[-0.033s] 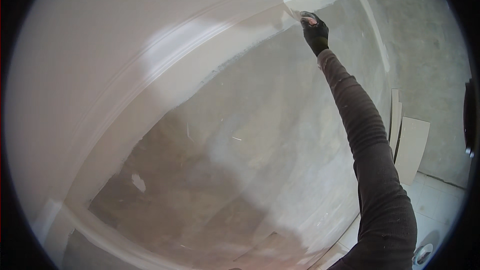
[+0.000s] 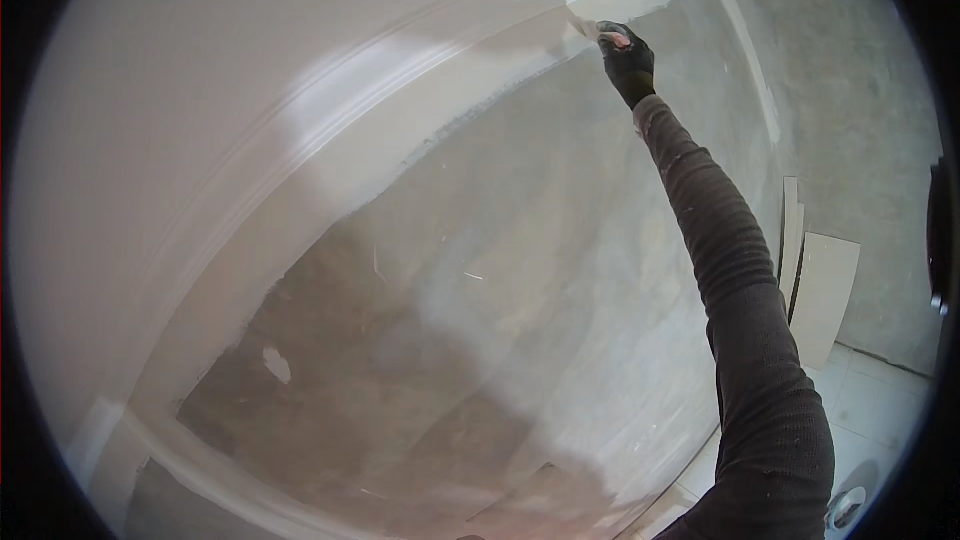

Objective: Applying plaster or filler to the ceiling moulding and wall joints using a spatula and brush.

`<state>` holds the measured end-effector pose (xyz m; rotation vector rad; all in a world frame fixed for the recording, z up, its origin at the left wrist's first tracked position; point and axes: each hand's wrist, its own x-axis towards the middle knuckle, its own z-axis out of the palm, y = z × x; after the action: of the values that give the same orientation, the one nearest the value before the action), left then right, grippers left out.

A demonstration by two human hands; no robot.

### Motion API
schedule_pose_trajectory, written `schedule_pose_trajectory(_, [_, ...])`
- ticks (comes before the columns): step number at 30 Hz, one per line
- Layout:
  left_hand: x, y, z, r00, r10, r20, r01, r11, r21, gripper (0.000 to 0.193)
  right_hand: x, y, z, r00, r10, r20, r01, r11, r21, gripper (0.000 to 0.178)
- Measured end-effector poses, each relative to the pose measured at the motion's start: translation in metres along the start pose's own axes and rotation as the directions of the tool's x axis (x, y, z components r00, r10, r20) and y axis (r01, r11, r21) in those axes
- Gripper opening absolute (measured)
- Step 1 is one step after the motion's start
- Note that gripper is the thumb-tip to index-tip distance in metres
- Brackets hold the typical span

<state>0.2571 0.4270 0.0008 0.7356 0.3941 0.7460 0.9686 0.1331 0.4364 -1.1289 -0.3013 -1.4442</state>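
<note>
Up by trim (image 2: 350, 100), your gloved right hand (image 2: 628, 62) grips tool (image 2: 584, 28), just nudged slightly left, so work's practically on same spot. Left hand's out of frame, can't tell what it's doing.

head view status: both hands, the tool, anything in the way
Right hand: gloved, gripping flat tool. Left hand: not in view. Tool: at pale band edging grey wall, contact unclear. Nothing seen blocking; pale boards stand apart, lower right.

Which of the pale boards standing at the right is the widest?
The rightmost board: its broad, flat face sets it apart from the narrow strips just to its left, whose tops reach higher in the picture.
</note>
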Motion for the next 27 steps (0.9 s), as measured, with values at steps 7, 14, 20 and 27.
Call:
schedule_pose_trajectory(7, [-0.004,0.003,0.002,0.999,-0.035,0.014,0.037,0.976,-0.217,0.040,-0.065,-0.073,0.021,0.982,-0.142,0.125,0.136,0.989,0.058,0.022])
schedule_pose_trajectory(14, [0.013,-0.020,-0.023,0.999,-0.006,-0.037,0.008,0.999,0.053,0.046,-0.140,-0.195,0.001,0.908,-0.334,0.255,0.249,0.917,0.312,0.017])
schedule_pose_trajectory(20, [0.026,-0.020,-0.044,0.886,-0.461,0.046,0.330,0.557,-0.762,0.055,-0.110,-0.162,-0.007,0.792,-0.070,0.606,-0.510,0.472,0.720,0.023])
schedule_pose_trajectory(27, [0.009,-0.021,-0.009,0.995,0.049,0.090,-0.058,0.993,0.105,0.046,-0.015,-0.017,-0.018,0.760,0.377,0.529,-0.647,0.362,0.671,0.015])
